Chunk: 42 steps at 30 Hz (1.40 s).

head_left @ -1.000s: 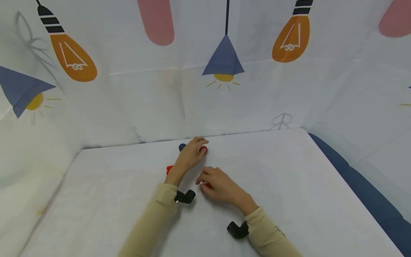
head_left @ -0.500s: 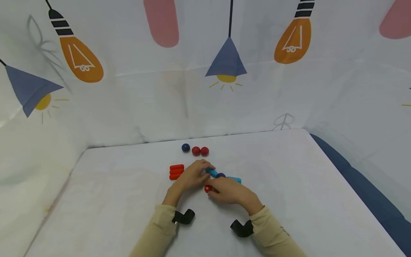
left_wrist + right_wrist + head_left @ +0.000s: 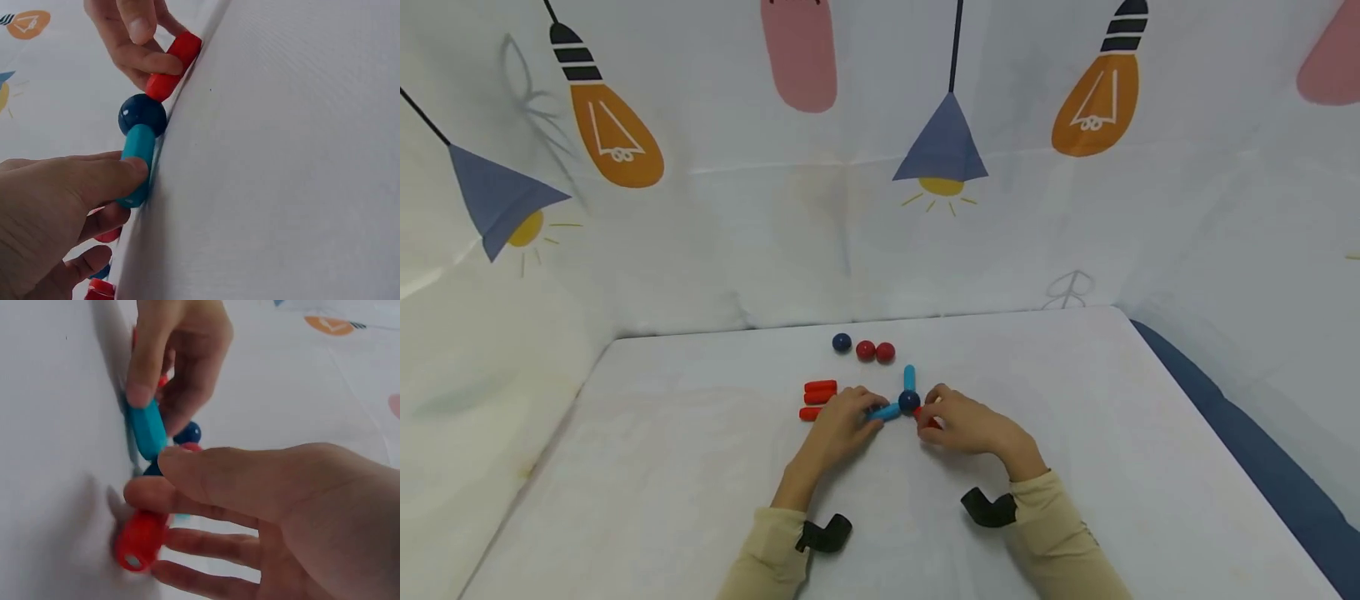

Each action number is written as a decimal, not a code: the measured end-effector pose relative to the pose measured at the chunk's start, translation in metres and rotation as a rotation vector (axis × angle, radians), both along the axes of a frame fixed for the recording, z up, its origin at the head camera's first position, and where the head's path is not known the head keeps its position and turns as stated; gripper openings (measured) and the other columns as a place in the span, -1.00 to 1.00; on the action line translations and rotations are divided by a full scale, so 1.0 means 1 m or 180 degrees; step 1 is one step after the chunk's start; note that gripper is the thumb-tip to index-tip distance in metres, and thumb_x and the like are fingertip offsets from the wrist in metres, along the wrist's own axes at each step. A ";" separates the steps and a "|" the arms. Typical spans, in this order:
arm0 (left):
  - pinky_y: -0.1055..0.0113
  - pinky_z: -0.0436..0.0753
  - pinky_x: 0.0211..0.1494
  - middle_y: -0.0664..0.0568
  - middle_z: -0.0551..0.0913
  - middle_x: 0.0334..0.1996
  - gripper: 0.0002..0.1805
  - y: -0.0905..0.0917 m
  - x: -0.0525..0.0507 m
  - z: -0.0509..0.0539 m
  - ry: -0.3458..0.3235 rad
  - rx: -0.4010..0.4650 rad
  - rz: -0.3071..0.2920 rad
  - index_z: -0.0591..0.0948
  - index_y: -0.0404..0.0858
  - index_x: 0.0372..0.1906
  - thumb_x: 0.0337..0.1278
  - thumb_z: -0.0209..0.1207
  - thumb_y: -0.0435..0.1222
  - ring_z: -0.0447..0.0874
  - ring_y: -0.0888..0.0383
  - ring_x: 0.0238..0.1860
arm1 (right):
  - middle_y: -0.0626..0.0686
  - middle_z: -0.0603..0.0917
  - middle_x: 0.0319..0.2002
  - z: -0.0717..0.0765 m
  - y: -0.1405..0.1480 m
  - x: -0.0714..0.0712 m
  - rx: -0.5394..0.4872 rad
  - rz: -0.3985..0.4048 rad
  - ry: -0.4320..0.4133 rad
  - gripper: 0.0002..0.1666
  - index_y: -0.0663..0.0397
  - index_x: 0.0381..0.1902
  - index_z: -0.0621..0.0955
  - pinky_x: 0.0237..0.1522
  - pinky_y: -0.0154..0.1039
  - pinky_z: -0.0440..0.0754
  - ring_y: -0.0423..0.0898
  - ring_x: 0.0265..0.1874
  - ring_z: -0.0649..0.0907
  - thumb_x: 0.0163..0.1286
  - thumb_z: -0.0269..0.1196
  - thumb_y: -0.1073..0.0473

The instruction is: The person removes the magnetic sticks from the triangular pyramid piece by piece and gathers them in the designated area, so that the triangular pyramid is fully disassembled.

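Note:
My left hand [image 3: 838, 429] pinches a light-blue stick [image 3: 889, 412] between thumb and fingers. One end of that stick meets a dark-blue ball [image 3: 909, 402], from whose far side a second light-blue stick [image 3: 910, 377] points away. On the ball's right, the fingers of my right hand [image 3: 976, 427] grip a red stick [image 3: 933, 423]. Seen from the left wrist, the red stick [image 3: 187, 47] and the light-blue stick [image 3: 139, 147] touch opposite sides of the ball [image 3: 142, 115]. The right wrist view shows the red stick's round end [image 3: 140, 540], with a grey spot on it.
Behind the hands lie a loose dark-blue ball [image 3: 842, 342] and two red balls [image 3: 866, 351]. Several red sticks [image 3: 820, 387] lie left of my left hand. A patterned cloth [image 3: 760, 233] hangs beyond the white table [image 3: 662, 467].
My left hand has come from the red balls at the back to the light-blue stick. My right hand has shifted right. The ball with its light-blue sticks has turned and shows between the hands.

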State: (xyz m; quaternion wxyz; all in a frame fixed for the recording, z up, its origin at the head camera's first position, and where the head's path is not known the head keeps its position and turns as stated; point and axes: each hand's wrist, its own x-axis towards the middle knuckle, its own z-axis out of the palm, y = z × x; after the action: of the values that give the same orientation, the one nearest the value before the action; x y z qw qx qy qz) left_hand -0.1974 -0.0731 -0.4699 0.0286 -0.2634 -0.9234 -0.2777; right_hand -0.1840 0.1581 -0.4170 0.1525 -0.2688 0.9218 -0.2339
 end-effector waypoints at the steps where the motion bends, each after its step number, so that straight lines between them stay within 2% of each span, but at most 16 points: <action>1: 0.34 0.56 -0.07 0.13 0.65 -0.22 -0.69 0.000 0.001 0.001 0.0026 -0.0043 -0.0011 0.65 -0.08 -0.04 0.06 0.31 -0.24 0.51 0.22 -0.18 | 0.10 0.51 -0.01 -0.001 0.002 -0.001 0.0001 -0.0051 0.0018 -0.90 -0.08 -0.36 0.65 -0.10 -0.11 0.54 -0.05 -0.14 0.54 0.31 0.20 0.12; 4: 0.34 0.56 -0.08 0.12 0.65 -0.23 -0.71 0.002 0.005 0.002 0.0078 -0.0113 -0.0078 0.66 -0.08 -0.05 0.06 0.31 -0.26 0.51 0.22 -0.20 | 0.11 0.53 0.08 -0.004 0.007 -0.004 -0.0067 -0.0147 0.0112 -0.89 -0.07 -0.37 0.63 -0.03 -0.03 0.54 0.00 -0.06 0.55 0.32 0.19 0.12; 6: 0.36 0.56 -0.10 0.12 0.65 -0.23 -0.71 0.003 0.008 0.001 0.0100 -0.0131 -0.0086 0.66 -0.08 -0.06 0.06 0.30 -0.25 0.51 0.22 -0.21 | 0.08 0.58 -0.01 -0.006 0.008 -0.006 -0.0196 -0.0172 0.0195 -0.90 -0.02 -0.32 0.61 -0.06 -0.06 0.54 -0.02 -0.11 0.57 0.33 0.18 0.12; 11: 0.44 0.56 -0.16 0.13 0.65 -0.26 -0.72 0.007 0.012 -0.001 0.0068 -0.0037 0.0093 0.66 -0.09 -0.06 0.07 0.30 -0.23 0.50 0.26 -0.25 | -0.03 0.61 -0.26 -0.014 0.002 -0.013 -0.0497 -0.0266 0.0412 -0.77 0.06 -0.10 0.50 -0.20 -0.25 0.57 -0.17 -0.32 0.55 0.35 0.18 0.11; 13: 0.44 0.56 -0.17 0.13 0.64 -0.26 -0.72 0.008 0.013 -0.001 0.0015 0.0016 0.0161 0.66 -0.10 -0.06 0.08 0.30 -0.23 0.49 0.26 -0.25 | -0.04 0.60 -0.28 -0.018 -0.002 -0.015 -0.0541 -0.0367 0.0455 -0.71 0.08 -0.04 0.48 -0.24 -0.29 0.56 -0.21 -0.35 0.54 0.35 0.19 0.10; 18: 0.41 0.57 -0.15 0.11 0.63 -0.25 -0.73 0.007 0.015 0.002 -0.0144 0.0113 0.0240 0.66 -0.12 -0.06 0.10 0.28 -0.24 0.49 0.25 -0.24 | -0.08 0.55 -0.39 -0.029 -0.011 -0.017 -0.0527 -0.0677 0.0416 -0.59 0.10 0.06 0.48 -0.39 -0.34 0.47 -0.23 -0.46 0.48 0.32 0.23 0.06; 22: 0.39 0.59 -0.12 0.11 0.63 -0.23 -0.72 0.007 0.016 0.002 -0.0192 0.0147 0.0255 0.65 -0.12 -0.04 0.11 0.27 -0.23 0.51 0.25 -0.23 | -0.09 0.47 -0.46 -0.034 -0.015 -0.017 -0.0431 -0.0791 0.0514 -0.59 0.07 0.04 0.52 -0.46 -0.34 0.38 -0.21 -0.51 0.42 0.31 0.23 0.00; 26: 0.38 0.60 -0.11 0.10 0.64 -0.24 -0.73 0.006 0.016 0.004 -0.0212 0.0175 0.0253 0.66 -0.13 -0.05 0.11 0.27 -0.24 0.52 0.24 -0.25 | -0.09 0.47 -0.44 -0.034 -0.017 -0.016 -0.0361 -0.0739 0.0625 -0.62 0.02 0.03 0.53 -0.40 -0.28 0.38 -0.20 -0.49 0.41 0.32 0.22 0.00; 33: 0.39 0.60 -0.12 0.10 0.64 -0.22 -0.72 0.005 0.015 0.006 -0.0310 0.0308 0.0272 0.65 -0.14 -0.03 0.14 0.25 -0.23 0.52 0.25 -0.27 | -0.07 0.47 -0.41 -0.029 -0.013 -0.015 -0.0216 -0.0431 0.0682 -0.64 -0.06 0.07 0.53 -0.36 -0.22 0.35 -0.18 -0.46 0.40 0.33 0.18 0.04; 42: 0.45 0.58 -0.16 0.10 0.62 -0.28 -0.70 0.002 0.014 0.007 -0.0325 0.0229 0.0095 0.63 -0.16 -0.02 0.10 0.28 -0.24 0.50 0.26 -0.30 | -0.03 0.52 -0.31 -0.027 -0.009 -0.015 -0.0231 -0.0190 0.0711 -0.64 -0.05 0.10 0.53 -0.33 -0.21 0.37 -0.17 -0.42 0.40 0.36 0.15 0.05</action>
State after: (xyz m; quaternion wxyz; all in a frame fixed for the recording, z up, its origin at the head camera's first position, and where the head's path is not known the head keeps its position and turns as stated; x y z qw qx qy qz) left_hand -0.1833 -0.0715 -0.4629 -0.0049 -0.2338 -0.9169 -0.3233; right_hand -0.1990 0.1489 -0.4436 0.0320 -0.2710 0.9316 -0.2402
